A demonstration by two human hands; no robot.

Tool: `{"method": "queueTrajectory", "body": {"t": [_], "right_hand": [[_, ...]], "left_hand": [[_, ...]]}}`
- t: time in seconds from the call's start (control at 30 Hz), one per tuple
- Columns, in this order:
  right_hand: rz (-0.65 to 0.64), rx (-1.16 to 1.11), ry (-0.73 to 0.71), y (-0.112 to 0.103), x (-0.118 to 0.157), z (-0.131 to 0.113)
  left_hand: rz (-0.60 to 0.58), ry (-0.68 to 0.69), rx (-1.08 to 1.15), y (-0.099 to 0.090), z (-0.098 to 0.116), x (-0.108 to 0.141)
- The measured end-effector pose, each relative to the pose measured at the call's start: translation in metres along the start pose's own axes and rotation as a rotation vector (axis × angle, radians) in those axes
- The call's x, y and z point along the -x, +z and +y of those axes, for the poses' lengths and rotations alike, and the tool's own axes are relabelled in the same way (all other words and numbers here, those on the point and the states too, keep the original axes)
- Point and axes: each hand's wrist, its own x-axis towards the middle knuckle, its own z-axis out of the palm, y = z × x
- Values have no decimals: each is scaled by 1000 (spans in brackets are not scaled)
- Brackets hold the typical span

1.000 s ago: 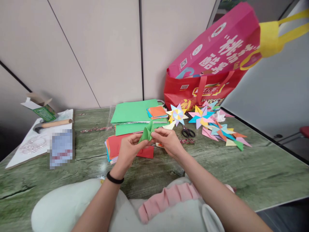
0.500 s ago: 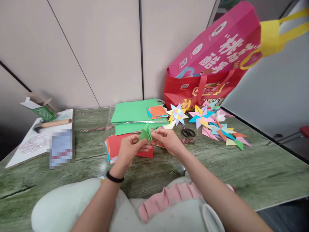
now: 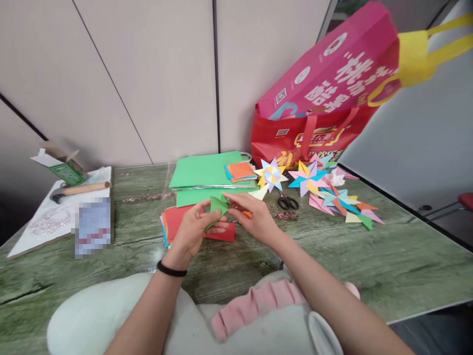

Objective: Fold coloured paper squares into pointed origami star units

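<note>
Head view, the only one: left hand (image 3: 195, 224) clamped on a small green folded paper (image 3: 217, 206), thumb across the near face, fingers spread underneath. Right hand (image 3: 253, 214) is up against it, fingertips on the paper's right edge; can't tell from here whether they pinch it or just press. So hands are close together, paper between them, held above the table (image 3: 406, 261). Black band (image 3: 172, 269) on the left wrist. Under and left of the paper: red sheets (image 3: 175, 222) with other colours poking out at their left edge. Far side of those, a green stack (image 3: 207, 170), small orange-topped squares (image 3: 241, 171) on its right end. Right of that, two folded paper stars (image 3: 272, 175) (image 3: 308, 178), near them black scissors (image 3: 287, 201), then a multicoloured paper cluster (image 3: 342, 202) further right. Red bag (image 3: 277, 140) stands behind the stars, pink package (image 3: 340, 69) sticking out of it, leaning right. Far left: white board (image 3: 22, 239) carrying a hammer (image 3: 86, 188), with an open green-and-white box (image 3: 68, 171) at its far end. Pale plush (image 3: 96, 315) with a pink ruffle (image 3: 258, 305) fills the near side, under the forearms.
</note>
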Motion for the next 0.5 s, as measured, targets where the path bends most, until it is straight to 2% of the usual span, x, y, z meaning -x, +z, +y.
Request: {"method": "queueTrajectory", "body": {"t": [0.2, 0.33, 0.5], "right_hand": [[-17, 7, -31, 0, -1, -2], [-11, -52, -12, 2, 1, 0], [5, -19, -33, 7, 3, 1]], "left_hand": [[-117, 40, -62, -3, -1, -1], [-98, 42, -78, -1, 0, -1], [-83, 39, -48, 0, -1, -1]]}}
